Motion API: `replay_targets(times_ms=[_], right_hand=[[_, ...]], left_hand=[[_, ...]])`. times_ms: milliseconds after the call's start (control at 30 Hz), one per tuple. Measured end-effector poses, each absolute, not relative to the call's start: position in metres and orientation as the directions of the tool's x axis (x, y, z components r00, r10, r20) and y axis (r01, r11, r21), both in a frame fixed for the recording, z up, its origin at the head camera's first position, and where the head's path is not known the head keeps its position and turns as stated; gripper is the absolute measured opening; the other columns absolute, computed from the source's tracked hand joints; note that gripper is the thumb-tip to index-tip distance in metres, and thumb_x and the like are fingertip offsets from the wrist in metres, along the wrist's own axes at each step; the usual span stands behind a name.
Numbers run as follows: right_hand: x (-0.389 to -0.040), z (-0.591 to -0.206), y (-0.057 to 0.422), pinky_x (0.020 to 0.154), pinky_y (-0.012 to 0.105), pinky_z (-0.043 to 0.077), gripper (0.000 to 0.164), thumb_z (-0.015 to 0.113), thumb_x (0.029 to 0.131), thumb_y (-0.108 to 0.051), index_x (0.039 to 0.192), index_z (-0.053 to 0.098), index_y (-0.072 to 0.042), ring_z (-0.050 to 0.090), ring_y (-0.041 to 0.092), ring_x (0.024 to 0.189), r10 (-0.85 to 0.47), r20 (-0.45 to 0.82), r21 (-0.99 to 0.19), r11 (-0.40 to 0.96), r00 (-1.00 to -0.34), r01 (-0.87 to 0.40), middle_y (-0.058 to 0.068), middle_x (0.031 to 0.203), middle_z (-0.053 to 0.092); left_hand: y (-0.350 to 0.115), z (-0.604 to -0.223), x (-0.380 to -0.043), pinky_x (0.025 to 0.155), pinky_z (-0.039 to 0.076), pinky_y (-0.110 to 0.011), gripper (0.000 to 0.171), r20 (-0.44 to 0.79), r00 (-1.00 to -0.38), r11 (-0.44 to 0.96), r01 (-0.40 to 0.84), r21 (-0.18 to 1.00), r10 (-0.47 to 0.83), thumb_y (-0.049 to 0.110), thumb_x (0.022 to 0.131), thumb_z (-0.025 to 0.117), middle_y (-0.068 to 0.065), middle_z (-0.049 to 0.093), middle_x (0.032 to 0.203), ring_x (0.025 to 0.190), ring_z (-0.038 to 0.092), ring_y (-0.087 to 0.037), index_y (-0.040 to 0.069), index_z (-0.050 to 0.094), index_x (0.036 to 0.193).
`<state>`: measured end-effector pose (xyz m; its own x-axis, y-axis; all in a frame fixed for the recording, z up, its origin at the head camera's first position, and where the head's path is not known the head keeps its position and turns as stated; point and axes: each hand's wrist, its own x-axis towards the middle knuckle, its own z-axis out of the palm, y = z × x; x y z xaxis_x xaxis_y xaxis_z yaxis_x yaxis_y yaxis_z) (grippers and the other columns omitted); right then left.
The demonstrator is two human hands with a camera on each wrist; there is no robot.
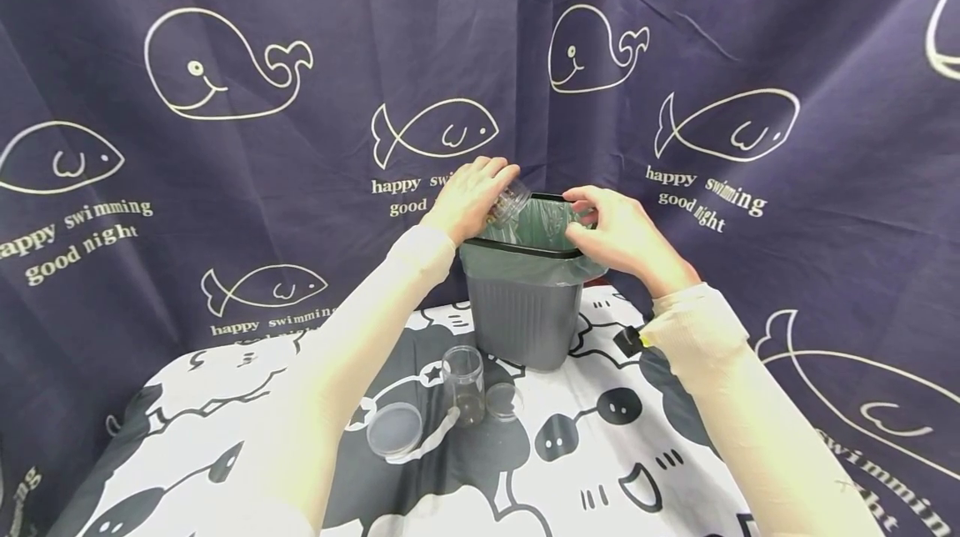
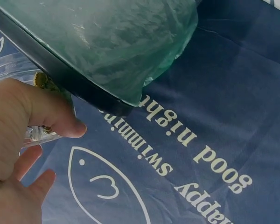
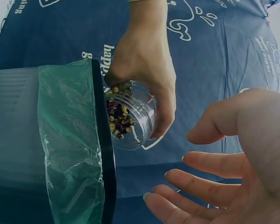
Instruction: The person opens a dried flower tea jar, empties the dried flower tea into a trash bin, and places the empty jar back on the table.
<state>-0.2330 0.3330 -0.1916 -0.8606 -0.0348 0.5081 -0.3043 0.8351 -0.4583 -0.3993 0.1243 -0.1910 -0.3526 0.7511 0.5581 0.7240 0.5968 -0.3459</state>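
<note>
My left hand (image 1: 474, 197) grips a clear plastic jar (image 1: 513, 202) from above at the bin's left rim. The jar is tipped, its mouth toward the bin. Dried flower pieces (image 3: 119, 120), yellow and dark purple, lie inside it in the right wrist view. The grey trash bin (image 1: 525, 316) has a black rim and a green plastic liner (image 1: 540, 268) folded over its edge. By the right side of the rim, my right hand (image 1: 618, 228) holds nothing, its fingers apart and slightly bent. The bottom of the bin is hidden.
A second clear jar (image 1: 465, 391) stands on the patterned cloth (image 1: 585, 470) before the bin. Beside it lie a clear round lid (image 1: 504, 402), a larger round lid (image 1: 394, 429) and a whitish strip (image 1: 435, 439). Dark blue curtains (image 1: 442, 20) hang behind.
</note>
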Motion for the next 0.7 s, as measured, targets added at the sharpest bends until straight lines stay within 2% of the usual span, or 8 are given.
replay_targets(times_ms=[400,700], right_hand=[[-0.248,-0.191,0.332,0.095,0.050,0.052,0.055,0.057,0.084,-0.017,0.139,0.062,-0.010,0.068,0.033,0.113,-0.034,0.480,-0.443,0.853,-0.876,-0.276,0.016,0.126,0.070],[-0.260,-0.191,0.328,0.096,0.050,0.053,0.058,0.057,0.082,-0.015,0.139,0.060,-0.006,0.068,0.034,0.114,-0.036,0.479,-0.438,0.856,-0.877,-0.274,0.017,0.127,0.069]], left_hand=[[0.126,-0.188,-0.393,0.101,0.047,-0.047,0.073,0.532,-0.339,0.589,0.693,-0.416,0.776,-0.013,0.080,0.067,-0.008,0.052,0.144,0.131,0.050,-0.030,0.011,0.050,0.147],[0.128,-0.189,-0.392,0.103,0.046,-0.047,0.074,0.542,-0.355,0.599,0.704,-0.381,0.762,-0.010,0.081,0.069,-0.008,0.051,0.146,0.135,0.047,-0.029,0.011,0.049,0.149]])
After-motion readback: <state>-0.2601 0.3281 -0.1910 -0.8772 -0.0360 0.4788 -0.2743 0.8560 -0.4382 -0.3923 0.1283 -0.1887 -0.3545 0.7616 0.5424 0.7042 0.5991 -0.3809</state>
